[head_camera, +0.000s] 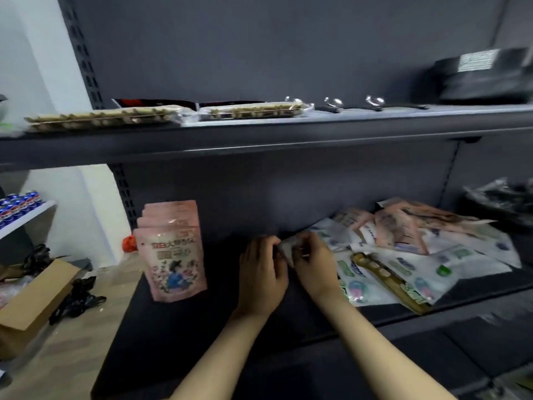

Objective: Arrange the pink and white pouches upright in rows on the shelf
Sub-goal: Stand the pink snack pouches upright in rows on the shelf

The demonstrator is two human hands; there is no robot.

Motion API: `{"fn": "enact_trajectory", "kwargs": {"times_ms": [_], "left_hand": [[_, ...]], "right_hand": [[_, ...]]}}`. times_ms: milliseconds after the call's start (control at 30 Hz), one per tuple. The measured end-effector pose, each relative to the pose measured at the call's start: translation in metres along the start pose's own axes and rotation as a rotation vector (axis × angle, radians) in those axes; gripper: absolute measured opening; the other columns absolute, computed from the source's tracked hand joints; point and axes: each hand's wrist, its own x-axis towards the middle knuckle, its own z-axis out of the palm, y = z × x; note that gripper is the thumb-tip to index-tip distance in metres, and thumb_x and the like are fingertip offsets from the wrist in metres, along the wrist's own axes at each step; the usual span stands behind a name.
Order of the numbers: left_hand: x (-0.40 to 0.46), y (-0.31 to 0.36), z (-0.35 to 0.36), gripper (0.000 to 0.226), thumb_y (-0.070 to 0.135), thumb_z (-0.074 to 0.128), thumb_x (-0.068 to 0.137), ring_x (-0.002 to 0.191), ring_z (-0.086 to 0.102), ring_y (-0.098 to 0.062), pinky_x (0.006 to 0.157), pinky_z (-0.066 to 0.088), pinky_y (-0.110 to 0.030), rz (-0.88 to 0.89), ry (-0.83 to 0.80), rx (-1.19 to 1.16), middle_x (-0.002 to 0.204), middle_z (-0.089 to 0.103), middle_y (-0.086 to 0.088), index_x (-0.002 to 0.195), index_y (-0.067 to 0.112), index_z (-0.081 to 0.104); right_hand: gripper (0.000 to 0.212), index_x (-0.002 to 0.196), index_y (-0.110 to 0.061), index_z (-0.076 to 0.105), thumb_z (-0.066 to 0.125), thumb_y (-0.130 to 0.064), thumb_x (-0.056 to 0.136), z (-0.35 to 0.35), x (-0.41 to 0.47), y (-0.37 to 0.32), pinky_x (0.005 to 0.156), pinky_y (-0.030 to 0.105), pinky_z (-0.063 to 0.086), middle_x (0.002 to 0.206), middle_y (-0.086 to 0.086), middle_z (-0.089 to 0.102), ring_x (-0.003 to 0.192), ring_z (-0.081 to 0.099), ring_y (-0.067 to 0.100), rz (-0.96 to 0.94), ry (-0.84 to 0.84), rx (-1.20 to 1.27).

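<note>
A row of pink pouches [173, 255] stands upright at the left end of the dark shelf [219, 327], one behind another. A loose heap of white pouches [409, 267] and pink pouches [401, 226] lies flat at the right of the same shelf. My left hand [264, 275] and my right hand [313, 264] meet at the shelf's middle, both gripping a white pouch [288, 246] at the heap's left edge. Most of that pouch is hidden by my fingers.
An upper shelf [288, 131] overhangs, carrying flat snack trays [109, 116], metal hooks and a black box [484, 76]. Dark packets [501, 197] sit at the far right. A cardboard box [34, 298] and black straps lie on the floor at left, near a rack of cans [17, 203].
</note>
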Motion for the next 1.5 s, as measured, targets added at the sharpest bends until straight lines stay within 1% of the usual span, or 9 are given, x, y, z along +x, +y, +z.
{"fn": "enact_trajectory", "kwargs": {"times_ms": [100,267,567,667,800,900,1067,1333,1500], "left_hand": [[0.002,0.022,0.030,0.022,0.019,0.043,0.078,0.090,0.062,-0.027,0.074,0.052,-0.039,0.005,-0.082,-0.037,0.097,0.062,-0.006,0.100,0.021,0.045],[0.006,0.053,0.069,0.024,0.012,0.051,0.074,0.085,0.063,-0.025,0.072,0.051,-0.031,-0.007,-0.143,-0.001,0.093,0.064,-0.005,0.098,0.014,0.056],[0.023,0.076,0.104,0.021,0.013,0.054,0.078,0.091,0.064,-0.022,0.080,0.046,-0.031,-0.126,-0.136,0.053,0.097,0.067,-0.004,0.098,0.013,0.060],[0.027,0.076,0.106,0.021,0.010,0.058,0.077,0.089,0.063,-0.020,0.076,0.041,-0.023,-0.141,-0.135,0.106,0.095,0.066,-0.002,0.097,0.014,0.060],[0.030,0.076,0.101,0.020,0.019,0.051,0.080,0.088,0.062,-0.016,0.074,0.041,-0.018,-0.154,-0.156,0.135,0.095,0.066,-0.001,0.098,0.014,0.058],[0.028,0.075,0.097,0.023,0.020,0.049,0.083,0.095,0.061,-0.016,0.082,0.045,-0.025,-0.157,-0.186,0.174,0.102,0.065,0.001,0.104,0.015,0.057],[0.028,0.070,0.099,0.026,0.016,0.052,0.086,0.107,0.055,-0.016,0.088,0.032,-0.021,-0.208,-0.232,0.222,0.111,0.062,0.002,0.111,0.017,0.056],[0.029,0.065,0.107,0.036,0.021,0.048,0.092,0.113,0.051,-0.007,0.087,0.036,-0.011,-0.382,-0.428,0.118,0.125,0.054,0.004,0.128,0.021,0.047],[0.043,0.076,0.118,0.040,0.025,0.049,0.094,0.124,0.044,-0.009,0.099,0.036,-0.019,-0.454,-0.427,-0.030,0.136,0.047,0.003,0.133,0.022,0.041]], "right_hand": [[0.014,0.098,-0.002,0.059,0.054,-0.005,0.086,-0.041,0.018,0.032,0.074,0.039,0.048,0.095,0.020,0.065,0.089,0.061,0.035,0.021,0.052,-0.095],[0.022,0.105,0.002,0.059,0.049,0.000,0.085,-0.098,0.051,0.076,0.070,0.030,0.035,0.103,0.024,0.063,0.095,0.058,0.038,0.044,0.076,-0.257],[0.029,0.116,0.001,0.056,0.044,-0.005,0.090,-0.137,0.111,0.105,0.087,0.037,0.044,0.115,0.022,0.062,0.108,0.057,0.037,0.036,-0.097,-0.436],[0.024,0.108,0.001,0.057,0.050,-0.016,0.092,-0.128,0.135,0.115,0.077,0.038,0.047,0.098,0.018,0.064,0.090,0.061,0.034,0.265,-0.128,-0.293],[0.019,0.081,-0.006,0.057,0.062,-0.023,0.089,-0.113,0.161,0.133,0.053,0.035,0.047,0.065,0.009,0.057,0.053,0.053,0.022,0.578,-0.148,0.257],[0.011,0.080,-0.010,0.059,0.064,-0.016,0.087,-0.111,0.161,0.131,0.066,0.036,0.051,0.075,0.007,0.062,0.067,0.059,0.021,0.562,-0.276,0.441],[0.010,0.077,-0.006,0.057,0.059,-0.001,0.085,-0.104,0.177,0.126,0.053,0.026,0.047,0.072,0.009,0.058,0.063,0.056,0.018,0.558,-0.345,0.466],[0.013,0.082,-0.008,0.056,0.049,-0.010,0.092,-0.114,0.205,0.104,0.055,0.032,0.047,0.080,0.012,0.059,0.068,0.057,0.025,0.541,-0.185,0.511],[0.023,0.111,0.000,0.056,0.048,-0.009,0.092,-0.134,0.194,0.078,0.057,0.027,0.039,0.097,0.015,0.057,0.082,0.054,0.025,0.393,0.059,0.473]]}}
